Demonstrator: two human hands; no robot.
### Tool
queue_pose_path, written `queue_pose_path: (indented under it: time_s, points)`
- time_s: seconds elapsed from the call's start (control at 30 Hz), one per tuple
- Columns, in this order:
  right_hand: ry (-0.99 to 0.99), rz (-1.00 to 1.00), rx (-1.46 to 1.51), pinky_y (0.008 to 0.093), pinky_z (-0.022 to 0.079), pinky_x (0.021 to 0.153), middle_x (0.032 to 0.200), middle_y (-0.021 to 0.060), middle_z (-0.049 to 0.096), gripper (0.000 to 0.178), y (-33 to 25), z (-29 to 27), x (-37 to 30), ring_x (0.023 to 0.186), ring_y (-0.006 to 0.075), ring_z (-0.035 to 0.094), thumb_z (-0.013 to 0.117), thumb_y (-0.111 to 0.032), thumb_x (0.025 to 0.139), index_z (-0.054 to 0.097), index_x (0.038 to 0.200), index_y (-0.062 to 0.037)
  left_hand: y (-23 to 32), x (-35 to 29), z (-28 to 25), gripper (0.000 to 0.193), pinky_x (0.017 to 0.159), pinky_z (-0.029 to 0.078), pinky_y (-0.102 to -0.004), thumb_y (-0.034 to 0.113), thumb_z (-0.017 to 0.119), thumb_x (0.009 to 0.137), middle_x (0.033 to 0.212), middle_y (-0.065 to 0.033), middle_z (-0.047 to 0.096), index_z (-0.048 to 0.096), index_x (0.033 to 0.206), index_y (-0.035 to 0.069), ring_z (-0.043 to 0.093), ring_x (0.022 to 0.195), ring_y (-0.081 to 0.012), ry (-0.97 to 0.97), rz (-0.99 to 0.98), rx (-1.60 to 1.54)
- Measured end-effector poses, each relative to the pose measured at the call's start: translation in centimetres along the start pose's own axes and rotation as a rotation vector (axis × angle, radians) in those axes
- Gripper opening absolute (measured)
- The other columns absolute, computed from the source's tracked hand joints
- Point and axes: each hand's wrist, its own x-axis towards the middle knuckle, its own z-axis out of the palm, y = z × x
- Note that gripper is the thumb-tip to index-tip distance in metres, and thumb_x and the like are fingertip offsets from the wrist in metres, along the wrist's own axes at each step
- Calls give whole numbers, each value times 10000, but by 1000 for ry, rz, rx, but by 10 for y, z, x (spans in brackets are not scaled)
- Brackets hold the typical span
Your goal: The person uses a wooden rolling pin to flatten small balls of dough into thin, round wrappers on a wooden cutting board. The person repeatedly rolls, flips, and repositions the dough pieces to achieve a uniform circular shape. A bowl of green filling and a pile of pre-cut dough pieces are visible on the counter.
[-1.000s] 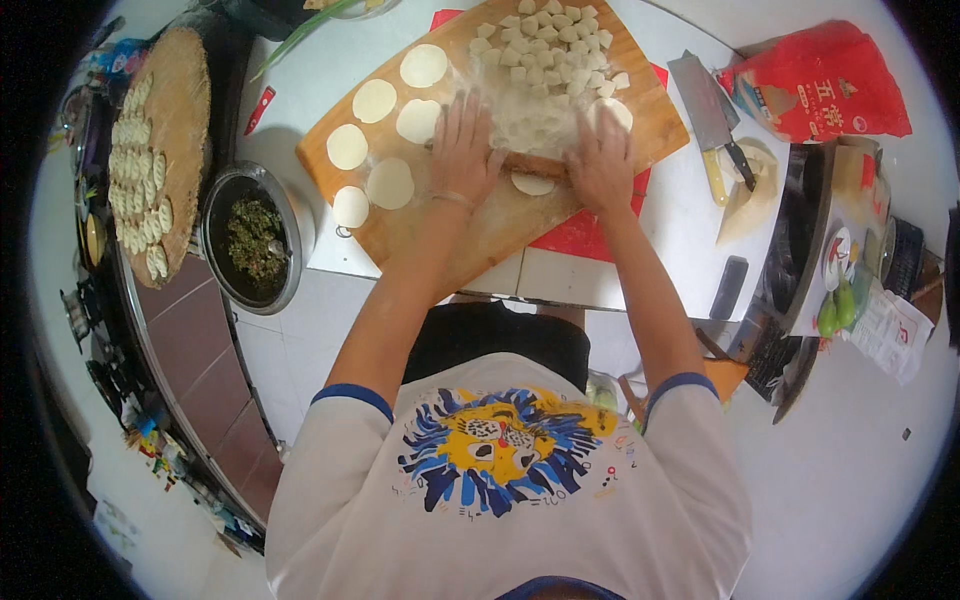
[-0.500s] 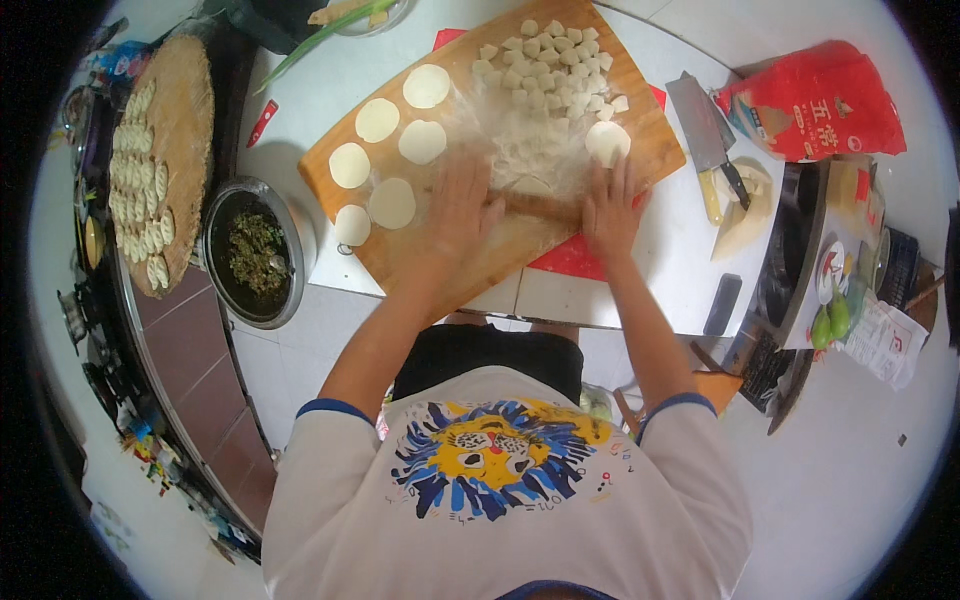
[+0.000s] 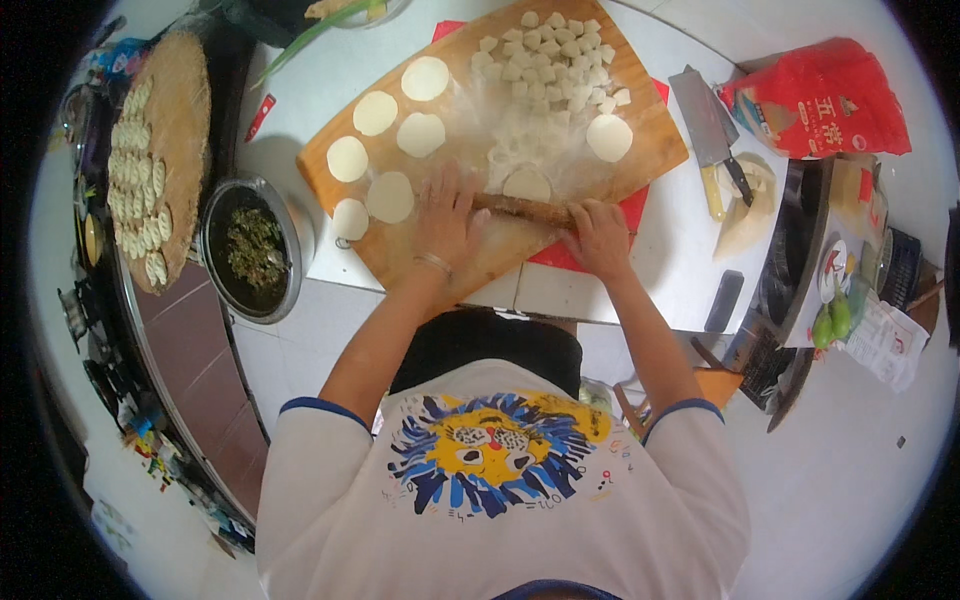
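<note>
Update from my floury kitchen table, everything placed by the rolling pin [image 3: 525,207] on my wooden board [image 3: 652,142]. A second ago the pin lies right across a dough round [image 3: 527,185] with an edge peeking out on my side; now the pin sits closer to me and the round shows just beyond its middle. Can't tell if they're touching, but I'd say I'm not pressing on it at this instant, so I get a decent look at the shape.

Grip's different too: my right hand [image 3: 600,238] goes from stretched flat to curled around the pin's right end. My left hand [image 3: 446,230] is flat over the left end, fingers out and blurry, so no telling whether it's gripping.

Six rolled rounds [image 3: 376,114] lie left of the pin and beyond its left end, one lone round [image 3: 609,138] beyond its right end, and a heap of small dough pieces [image 3: 550,60] farther past it, so by my reckoning lots of rolling left. Bowl of chopped green mix [image 3: 256,248] is well off to the pin's left, cleaver [image 3: 703,120] well off to its right.
</note>
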Motion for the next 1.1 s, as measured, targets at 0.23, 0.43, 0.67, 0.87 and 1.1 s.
queue_pose_path:
  time_s: [0.23, 0.43, 0.67, 0.87, 1.1]
  points:
    - [89, 246, 341, 427, 501, 640, 955, 144, 608, 313, 0, -25, -6, 766, 350, 634, 661, -243, 878, 547, 1105, -60, 55, 8, 19, 630, 1055, 325, -514, 307, 642, 830, 1332, -253, 426, 428, 1336, 0, 409, 1247, -411, -153, -271, -127]
    - [135, 292, 293, 401, 509, 666, 969, 129, 615, 296, 12, -38, -11, 824, 325, 641, 671, -244, 876, 562, 1091, -72, 63, 25, 42, 541, 987, 382, -478, 296, 624, 838, 1301, -221, 456, 491, 1274, 3, 452, 1187, -397, -38, 246, -148]
    - [-188, 1, 83, 405, 480, 826, 1064, 106, 603, 377, 27, -42, 5, 1000, 309, 596, 680, -293, 843, 563, 1143, -98, 9, -21, 13, 718, 1135, 238, -506, 259, 575, 837, 1499, -210, 297, 309, 1455, 10, 264, 1392, -390, 127, 104, -134]
    - [104, -63, -171, 538, 225, 1115, 1452, 146, 399, 483, 10, -9, 67, 1359, 344, 340, 589, -366, 880, 522, 1312, -160, 3, 24, 11, 707, 1153, 169, -523, 300, 535, 892, 1515, -237, 261, 267, 1464, -19, 235, 1403, -409, 105, 9, -36]
    - [93, -101, -205, 641, 78, 1128, 1542, 101, 305, 551, 1, -2, 11, 1437, 311, 237, 482, -428, 921, 436, 1425, -209, 1, -40, 24, 713, 1157, 171, -517, 343, 555, 898, 1513, -253, 257, 289, 1455, -15, 202, 1412, -415, -101, -34, 28]
